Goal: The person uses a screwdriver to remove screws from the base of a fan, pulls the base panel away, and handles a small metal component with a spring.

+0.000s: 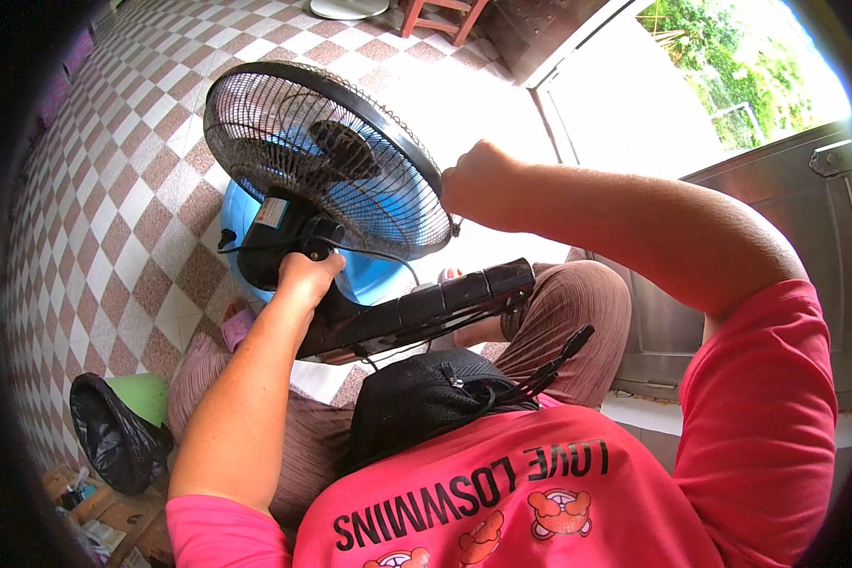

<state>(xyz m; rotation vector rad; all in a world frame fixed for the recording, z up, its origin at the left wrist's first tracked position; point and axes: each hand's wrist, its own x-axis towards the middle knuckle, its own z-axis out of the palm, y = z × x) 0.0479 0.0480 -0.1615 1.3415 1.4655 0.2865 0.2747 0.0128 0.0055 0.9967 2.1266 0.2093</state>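
A black electric fan [275, 227] is tilted in front of me above my lap, its round wire guard [265, 123] facing away and its long black base [417, 303] resting across my legs. My left hand [308, 276] is closed round the neck just below the motor housing [270, 248]. At the guard's right rim, my right hand [485, 189] is closed in a fist against the edge; its fingertips are mostly hidden. A dark cord runs by the neck. Behind the fan shows a blue plastic basin [379, 281] on the floor.
A black pouch [435, 393] sits at my waist. To the left stands a green bin [142, 398] lined with a black bag [118, 435]. Brown and white checked tiles [133, 227] cover the floor. A red stool [440, 19] stands far off; a metal door [776, 218] is at right.
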